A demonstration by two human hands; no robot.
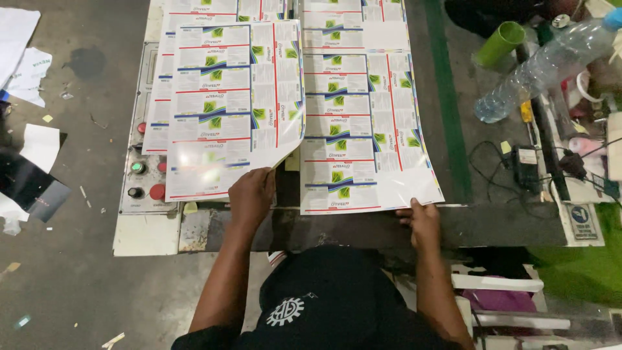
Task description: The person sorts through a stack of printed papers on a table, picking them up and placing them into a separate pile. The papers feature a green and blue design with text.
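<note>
My left hand (pixel 251 194) grips the near right corner of a glossy printed sheet (pixel 233 104), white with red, blue and green label panels; that corner curls upward. The sheet lies over a stack of like sheets on the left. My right hand (pixel 421 220) pinches the near edge of a second printed sheet (pixel 366 116), which lies flat on the right stack. Both stacks rest on a worn metal machine table (pixel 337 227).
A control panel with red, green and black buttons (pixel 144 172) sits under the left sheets. To the right are a clear plastic bottle (pixel 544 65), a green cup (pixel 500 43), cables and a charger (pixel 526 162). Paper scraps litter the floor at left (pixel 29 65). A white chair (pixel 499 301) stands lower right.
</note>
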